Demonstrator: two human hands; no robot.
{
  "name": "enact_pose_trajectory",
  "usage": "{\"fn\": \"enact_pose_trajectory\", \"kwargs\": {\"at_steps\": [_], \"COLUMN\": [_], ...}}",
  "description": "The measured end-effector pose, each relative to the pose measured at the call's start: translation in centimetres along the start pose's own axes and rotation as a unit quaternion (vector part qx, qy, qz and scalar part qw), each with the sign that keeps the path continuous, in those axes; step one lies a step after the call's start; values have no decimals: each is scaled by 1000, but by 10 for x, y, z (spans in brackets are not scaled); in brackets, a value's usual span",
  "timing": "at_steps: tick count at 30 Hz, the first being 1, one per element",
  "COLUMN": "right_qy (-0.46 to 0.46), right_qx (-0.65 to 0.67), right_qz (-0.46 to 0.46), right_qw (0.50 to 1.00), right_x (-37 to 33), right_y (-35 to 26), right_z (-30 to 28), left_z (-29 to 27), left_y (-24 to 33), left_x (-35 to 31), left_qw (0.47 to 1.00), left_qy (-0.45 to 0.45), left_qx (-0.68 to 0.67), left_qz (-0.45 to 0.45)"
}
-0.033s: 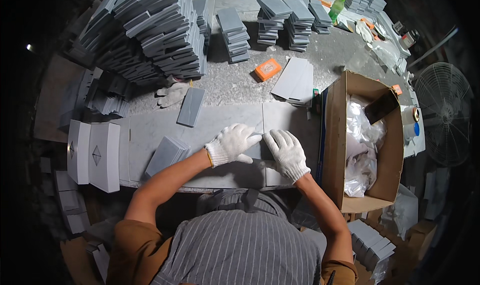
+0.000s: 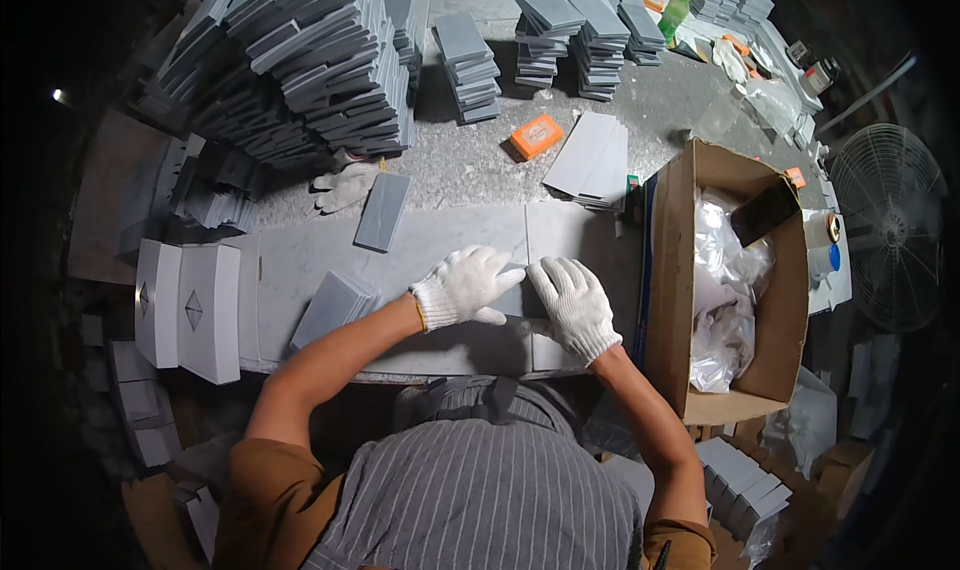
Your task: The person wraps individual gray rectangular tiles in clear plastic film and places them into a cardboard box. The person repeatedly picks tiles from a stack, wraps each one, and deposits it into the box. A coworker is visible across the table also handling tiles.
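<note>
My left hand (image 2: 465, 288) and my right hand (image 2: 572, 305), both in white knit gloves, lie side by side on a large flat grey sheet (image 2: 420, 250) on the near part of the table. The fingertips of both hands meet at a straight crease or seam (image 2: 527, 232) in the sheet. My left fingers point right along the sheet and my right fingers point up and left. Neither hand holds a separate object. A small pile of grey flat pieces (image 2: 335, 308) lies just left of my left forearm.
An open cardboard box (image 2: 665, 270) with clear plastic bags stands at the right. Tall stacks of grey flat boxes (image 2: 300, 60) fill the back left, with smaller stacks (image 2: 590, 30) behind. White boxes (image 2: 190, 310), an orange block (image 2: 536, 136), spare gloves (image 2: 345, 185) and a fan (image 2: 890, 240) are around.
</note>
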State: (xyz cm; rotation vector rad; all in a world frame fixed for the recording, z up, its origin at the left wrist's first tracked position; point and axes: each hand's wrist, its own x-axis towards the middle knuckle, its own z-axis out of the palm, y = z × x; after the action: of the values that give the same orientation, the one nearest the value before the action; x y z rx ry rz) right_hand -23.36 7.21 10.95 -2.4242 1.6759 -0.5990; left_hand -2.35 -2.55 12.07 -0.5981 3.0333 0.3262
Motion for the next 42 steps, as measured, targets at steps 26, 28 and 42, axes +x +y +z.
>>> {"fn": "enact_pose_trajectory", "kwargs": {"at_steps": [26, 28, 42], "right_qy": [20, 24, -130], "right_qx": [-26, -28, 331], "right_qz": [-3, 3, 473], "right_qw": [999, 999, 806], "right_x": [-5, -8, -37], "right_y": [-2, -3, 3], "right_z": [0, 3, 50], "left_z": [29, 46, 62], "left_y": [1, 1, -18], "left_x": [-12, -21, -46], "left_qw": [991, 990, 817], "left_qy": [83, 100, 97], "left_qx": [77, 90, -464], "left_qz": [66, 30, -329]}}
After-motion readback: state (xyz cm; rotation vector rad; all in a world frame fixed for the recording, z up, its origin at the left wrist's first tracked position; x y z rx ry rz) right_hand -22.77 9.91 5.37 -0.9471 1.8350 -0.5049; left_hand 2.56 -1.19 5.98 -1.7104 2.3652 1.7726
